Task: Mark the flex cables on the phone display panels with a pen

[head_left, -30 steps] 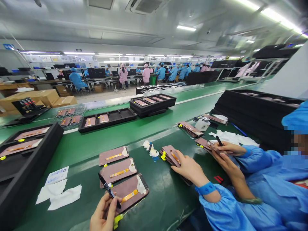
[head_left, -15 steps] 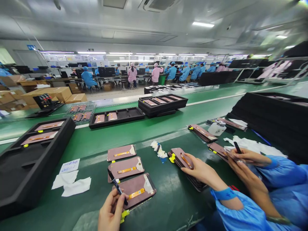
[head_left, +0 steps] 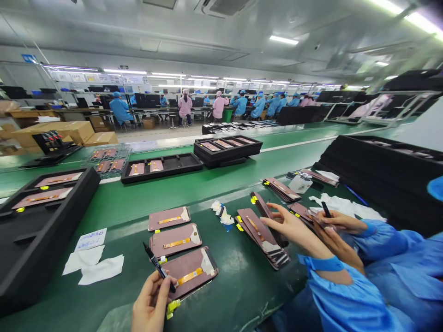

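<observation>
My left hand (head_left: 150, 297) is closed on a black marker pen (head_left: 156, 262), its upper end tilted up and left. It hovers over the nearest phone screen (head_left: 190, 272), which has an orange flex cable and yellow tabs. Beyond this one lie a second phone screen (head_left: 175, 240) and a third phone screen (head_left: 168, 217). My right hand (head_left: 294, 226) grips the side of a tilted bunch of phone screens (head_left: 263, 208), partly hidden by the fingers. Just left of the bunch, a fanned stack of phone screens (head_left: 254, 226) rests on the green mat.
At right, a co-worker's hands (head_left: 332, 228) hold a marker beside a stack of screens. Black trays stand at left (head_left: 79, 203), at the back (head_left: 188, 161) and at far right (head_left: 328, 147). White papers (head_left: 102, 269) and a tape-covered scrap (head_left: 223, 213) lie on the mat.
The stack under my right hand has split: one bunch now stands tilted up in the hand, apart from the rest. My left hand keeps the marker. The whole view has shifted slightly.
</observation>
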`<state>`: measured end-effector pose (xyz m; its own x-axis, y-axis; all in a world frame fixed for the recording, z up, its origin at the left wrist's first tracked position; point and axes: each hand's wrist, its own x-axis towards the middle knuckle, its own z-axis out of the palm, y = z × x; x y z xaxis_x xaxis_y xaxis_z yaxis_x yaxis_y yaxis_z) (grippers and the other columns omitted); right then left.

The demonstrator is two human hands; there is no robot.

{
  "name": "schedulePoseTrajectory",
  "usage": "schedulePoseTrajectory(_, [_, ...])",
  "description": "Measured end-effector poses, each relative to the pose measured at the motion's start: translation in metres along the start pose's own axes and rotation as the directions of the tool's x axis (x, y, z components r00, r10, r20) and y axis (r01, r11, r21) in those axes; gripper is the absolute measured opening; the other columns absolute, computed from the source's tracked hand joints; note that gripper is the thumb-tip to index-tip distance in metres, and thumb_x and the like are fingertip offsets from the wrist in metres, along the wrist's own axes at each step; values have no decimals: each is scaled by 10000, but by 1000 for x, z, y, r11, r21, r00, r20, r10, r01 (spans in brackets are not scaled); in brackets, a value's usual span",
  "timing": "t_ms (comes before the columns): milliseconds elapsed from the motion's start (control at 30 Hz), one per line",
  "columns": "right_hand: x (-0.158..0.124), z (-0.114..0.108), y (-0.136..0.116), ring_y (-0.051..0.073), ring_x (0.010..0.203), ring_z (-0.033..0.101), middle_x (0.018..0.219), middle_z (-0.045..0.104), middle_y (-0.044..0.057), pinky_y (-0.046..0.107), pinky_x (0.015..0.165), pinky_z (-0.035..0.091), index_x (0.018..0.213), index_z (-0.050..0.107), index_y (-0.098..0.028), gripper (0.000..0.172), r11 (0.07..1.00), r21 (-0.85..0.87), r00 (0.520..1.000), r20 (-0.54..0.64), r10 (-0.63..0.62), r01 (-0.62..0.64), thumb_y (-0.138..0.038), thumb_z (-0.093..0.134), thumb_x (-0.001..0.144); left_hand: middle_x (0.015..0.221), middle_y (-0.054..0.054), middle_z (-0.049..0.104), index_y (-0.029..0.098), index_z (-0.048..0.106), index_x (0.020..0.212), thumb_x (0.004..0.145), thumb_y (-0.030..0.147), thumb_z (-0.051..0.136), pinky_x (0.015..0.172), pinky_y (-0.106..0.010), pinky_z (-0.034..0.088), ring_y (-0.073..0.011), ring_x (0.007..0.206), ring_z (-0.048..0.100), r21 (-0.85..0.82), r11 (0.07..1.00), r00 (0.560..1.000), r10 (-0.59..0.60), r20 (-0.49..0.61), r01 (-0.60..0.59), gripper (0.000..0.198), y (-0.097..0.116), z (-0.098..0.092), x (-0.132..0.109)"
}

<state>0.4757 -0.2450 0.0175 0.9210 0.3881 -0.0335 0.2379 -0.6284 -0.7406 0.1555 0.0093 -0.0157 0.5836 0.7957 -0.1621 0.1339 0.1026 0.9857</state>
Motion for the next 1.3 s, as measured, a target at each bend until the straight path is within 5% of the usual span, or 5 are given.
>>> schedulePoseTrajectory(333, [2,19,-70,280,915,663,980,675,157,383,723,566,1109,562,-130,529,757,635,962,271,-35,-152,-574,434,852,850,-86,716,140,636,985,634,612,711,557,-220,531,-179,696,661,-44,999,1000,10,1,-10,593,9,3,-10])
schedulePoseTrajectory(533, [22,92,-113,217,890,658,1029,657,113,315,718,540,1334,404,-143,575,970,214,957,237,-165,115,-513,419,893,857,-99,709,139,623,968,632,643,689,490,-210,489,-195,720,659,-54,999,1000,5,0,-5,609,11,3,-12])
schedulePoseTrajectory(767, [29,156,-126,329,1053,559,1110,580,154,441,873,414,1304,475,-203,605,914,-354,980,97,-175,199,-416,638,761,876,-91,710,143,633,995,665,606,693,496,-198,486,-180,708,655,-78,996,999,35,-26,-37,572,2,2,-12])
schedulePoseTrajectory(1067, [23,177,-133,343,1039,546,1054,572,194,389,808,422,1182,545,-136,502,757,-612,972,90,-219,228,-465,577,804,804,-70,712,148,668,912,673,575,698,579,-204,504,-159,671,635,-89,992,992,83,-94,-91,490,13,10,-19])
schedulePoseTrajectory(1300, [16,170,-137,322,998,574,1037,592,187,368,795,437,1129,567,-115,581,750,-617,969,102,-223,238,-586,613,792,818,-73,717,152,668,926,614,618,721,591,-201,524,-165,694,650,-39,999,999,36,0,-36,563,12,3,-14])
